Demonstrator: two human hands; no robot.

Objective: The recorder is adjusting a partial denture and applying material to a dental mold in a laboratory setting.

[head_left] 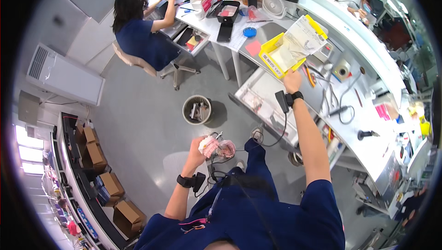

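The right hand [292,80] is stretched out over the desk [368,112], fingers closed on the lower edge of a yellow tray [271,57] that carries a clear bag of papers [301,40] (the tray is tilted, lifted off the surface). A black band with a small device sits on that wrist. The left hand [199,151] is drawn in close to the body, curled around a pink dental model [220,148] with a bit of white material against the palm; it has a black wrist strap too. Below the model, on the grey floor, stands a round waste bin [197,109]. Pliers and a cable lie on the desk just right of the tray. Farther off, another person in a dark blue top [138,34] sits working at a second desk by a small white fan [274,5].
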